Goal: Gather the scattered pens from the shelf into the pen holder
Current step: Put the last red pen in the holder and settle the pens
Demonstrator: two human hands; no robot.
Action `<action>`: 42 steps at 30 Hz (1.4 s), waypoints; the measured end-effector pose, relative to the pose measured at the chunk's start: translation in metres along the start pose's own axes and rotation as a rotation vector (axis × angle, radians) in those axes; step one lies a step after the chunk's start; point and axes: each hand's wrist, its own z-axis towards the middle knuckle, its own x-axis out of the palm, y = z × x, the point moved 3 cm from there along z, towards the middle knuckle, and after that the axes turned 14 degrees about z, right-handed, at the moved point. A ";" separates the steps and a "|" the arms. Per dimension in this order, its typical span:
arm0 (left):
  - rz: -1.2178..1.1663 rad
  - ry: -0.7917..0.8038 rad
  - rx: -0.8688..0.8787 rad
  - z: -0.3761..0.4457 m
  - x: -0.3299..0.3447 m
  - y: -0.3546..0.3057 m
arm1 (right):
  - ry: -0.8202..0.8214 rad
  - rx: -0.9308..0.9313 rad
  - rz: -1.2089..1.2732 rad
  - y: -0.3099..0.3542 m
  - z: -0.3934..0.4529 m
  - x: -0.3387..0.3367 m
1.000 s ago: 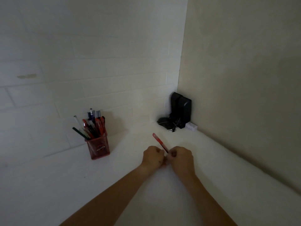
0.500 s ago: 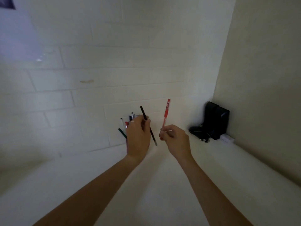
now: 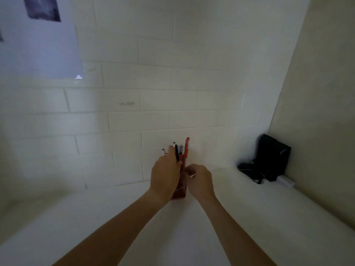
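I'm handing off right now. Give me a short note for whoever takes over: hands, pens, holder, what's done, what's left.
Left hand: closed on a black pen, at the top of the red pen holder.
Right hand: beside the holder, by the red pen that stands upright at it; grip unclear.
Holder: on the shelf against the wall, other pens already inside.
Done: both pens brought to the holder.
Left: drop them in, let go. No loose pens visible on the shelf.
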 end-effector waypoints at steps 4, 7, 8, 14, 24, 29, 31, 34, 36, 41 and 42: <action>0.018 0.008 0.006 -0.006 0.003 -0.003 | 0.008 -0.031 -0.174 0.002 -0.003 0.000; -0.027 -0.062 0.011 -0.008 -0.003 -0.011 | -0.022 -0.102 -0.217 0.011 -0.003 -0.003; -0.016 -0.081 0.015 -0.007 -0.004 -0.012 | -0.032 -0.122 -0.214 0.013 -0.003 -0.004; 0.338 -0.133 0.160 -0.005 0.003 -0.005 | -0.019 -0.131 -0.239 0.014 -0.001 -0.002; 0.317 -0.465 0.154 -0.004 -0.007 0.003 | -0.048 -0.244 0.021 0.008 0.001 0.008; -0.313 -0.098 -0.026 0.006 0.012 0.019 | -0.025 -0.161 0.169 -0.006 0.004 0.012; -0.446 0.012 -0.009 0.015 0.014 0.017 | -0.008 -0.140 0.194 -0.011 0.005 0.015; -0.496 0.040 -0.058 0.023 0.019 0.013 | 0.040 -0.082 0.292 -0.014 0.004 0.020; -0.515 0.007 -0.102 0.025 0.022 0.012 | 0.071 -0.046 0.431 -0.013 0.003 0.022; -0.662 -0.113 -0.202 0.024 0.031 0.012 | 0.205 -0.023 0.553 -0.025 0.006 0.030; -0.698 -0.136 -0.218 0.023 0.032 0.014 | 0.223 -0.010 0.521 -0.027 0.009 0.031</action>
